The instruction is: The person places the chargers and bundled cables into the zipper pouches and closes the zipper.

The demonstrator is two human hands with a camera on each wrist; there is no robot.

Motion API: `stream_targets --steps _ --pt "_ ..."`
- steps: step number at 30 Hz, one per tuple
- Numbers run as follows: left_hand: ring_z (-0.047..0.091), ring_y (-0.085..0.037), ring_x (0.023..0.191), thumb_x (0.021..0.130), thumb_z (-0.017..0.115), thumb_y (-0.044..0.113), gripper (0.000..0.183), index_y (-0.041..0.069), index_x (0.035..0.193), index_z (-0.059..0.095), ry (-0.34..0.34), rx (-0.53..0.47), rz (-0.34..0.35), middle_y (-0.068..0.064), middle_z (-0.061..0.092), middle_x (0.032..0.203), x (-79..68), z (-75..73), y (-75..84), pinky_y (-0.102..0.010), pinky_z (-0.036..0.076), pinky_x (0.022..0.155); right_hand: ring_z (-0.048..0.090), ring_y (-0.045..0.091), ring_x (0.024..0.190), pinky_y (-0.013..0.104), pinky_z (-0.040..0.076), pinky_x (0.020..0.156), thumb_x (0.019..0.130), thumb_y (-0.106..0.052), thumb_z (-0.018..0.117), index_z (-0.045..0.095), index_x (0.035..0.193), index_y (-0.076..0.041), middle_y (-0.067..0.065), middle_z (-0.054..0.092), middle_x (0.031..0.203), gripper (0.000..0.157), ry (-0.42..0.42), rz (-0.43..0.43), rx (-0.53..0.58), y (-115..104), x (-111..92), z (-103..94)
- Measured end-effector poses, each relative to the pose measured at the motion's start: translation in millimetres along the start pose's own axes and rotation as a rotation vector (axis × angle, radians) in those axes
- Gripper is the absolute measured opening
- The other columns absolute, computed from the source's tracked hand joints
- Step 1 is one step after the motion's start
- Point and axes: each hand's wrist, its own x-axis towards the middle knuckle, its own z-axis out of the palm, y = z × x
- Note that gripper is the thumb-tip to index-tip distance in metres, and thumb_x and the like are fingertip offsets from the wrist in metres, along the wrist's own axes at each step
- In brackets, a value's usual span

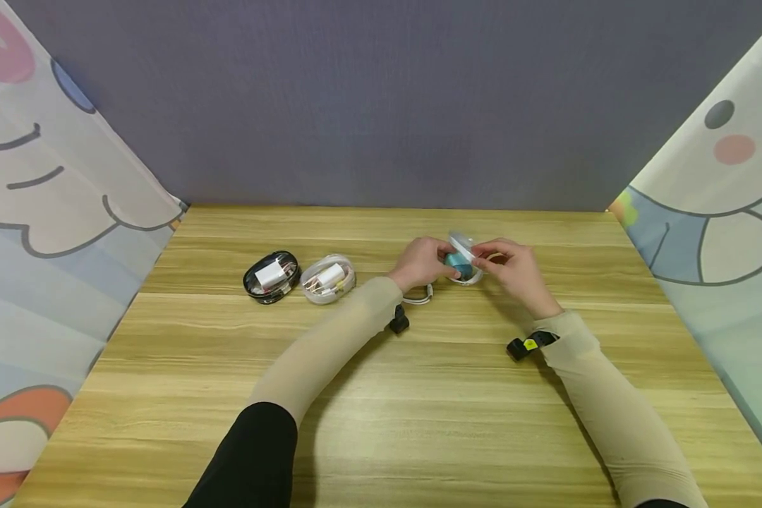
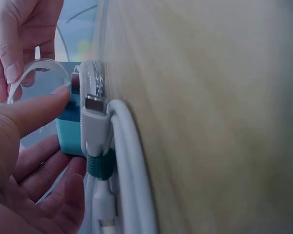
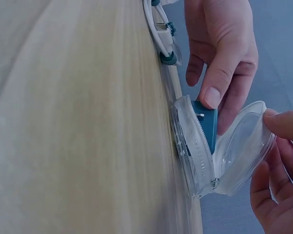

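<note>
My left hand (image 1: 419, 264) pinches a teal charger plug (image 3: 208, 126) between thumb and fingers. The charger sits partly inside a small clear zip case (image 3: 191, 150), whose zipper is undone. With thumb and fingertips my right hand (image 1: 513, 269) holds the case's lid (image 3: 244, 141) raised. A coiled white USB cable (image 2: 128, 161) with dark green ties lies on the table beside the left hand. In the head view most of that cable (image 1: 419, 300) is hidden behind the left wrist.
To the left on the wooden table (image 1: 381, 395) lie a black-rimmed clear case (image 1: 271, 276) and a white-rimmed one (image 1: 328, 279), each with a white charger inside. A grey panel (image 1: 381, 106) rises behind the table, and printed cloths flank it.
</note>
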Motion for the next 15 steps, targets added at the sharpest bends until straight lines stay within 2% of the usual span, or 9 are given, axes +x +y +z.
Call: stream_targets --steps 5,15 --pt "0.062 -0.008 0.092 0.083 0.083 0.033 0.047 0.014 0.124 0.07 0.002 0.082 0.022 0.004 0.07 0.106 2.3 1.5 2.7 -0.024 0.049 0.079 0.064 0.031 0.09 0.016 0.051 0.074 0.09 0.004 0.07 0.071 0.108 0.012 0.025 0.069 0.108 0.019 -0.014 -0.001 0.01 -22 -3 -2.0" --pt "0.063 -0.011 0.093 0.085 0.08 0.037 0.044 0.012 0.12 0.069 0.02 0.2 0.012 0.001 0.07 0.109 3.9 2.4 9.7 -0.025 0.05 0.08 0.066 0.031 0.091 0.013 0.051 0.073 0.089 0.004 0.071 0.07 0.107 0.012 0.026 0.069 0.109 0.019 -0.014 0.019 0.032 -23 -4 -2.9"
